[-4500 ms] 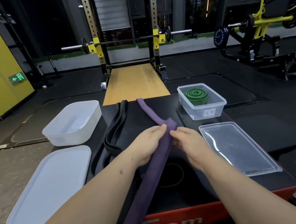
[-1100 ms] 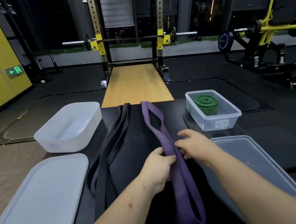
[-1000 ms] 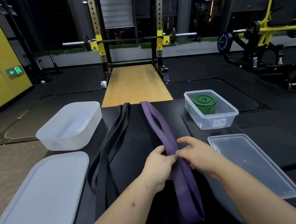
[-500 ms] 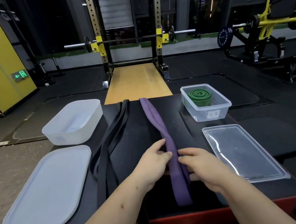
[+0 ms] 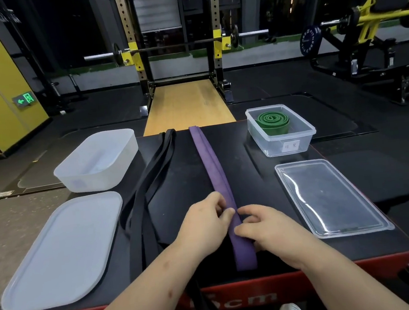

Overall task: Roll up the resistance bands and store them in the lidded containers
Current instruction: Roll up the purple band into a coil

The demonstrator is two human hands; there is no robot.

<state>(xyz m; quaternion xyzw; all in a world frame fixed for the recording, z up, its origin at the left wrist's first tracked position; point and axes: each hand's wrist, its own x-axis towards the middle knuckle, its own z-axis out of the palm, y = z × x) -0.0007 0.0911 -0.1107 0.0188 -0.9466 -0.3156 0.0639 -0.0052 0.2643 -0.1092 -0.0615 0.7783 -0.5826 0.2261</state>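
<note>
At the desk's [image 5: 186, 171] left lie a frosted lid [image 5: 60, 253], near, and an open frosted container [image 5: 96, 162], far, then a loose black band [image 5: 149, 185] running near to far. In the middle, the left hand [image 5: 205, 226] and right hand [image 5: 267, 226] each pinch the purple band [image 5: 213, 171] with curled fingers close to its near end, the rest lying flat toward the far edge. On the right sit a clear lid [image 5: 327, 198] and, beyond it, a clear container [image 5: 287, 144] holding a rolled green band [image 5: 272, 122].

One head-worn view — looking forward and down, close over the black platform [image 5: 250, 175] — gym beyond.
</note>
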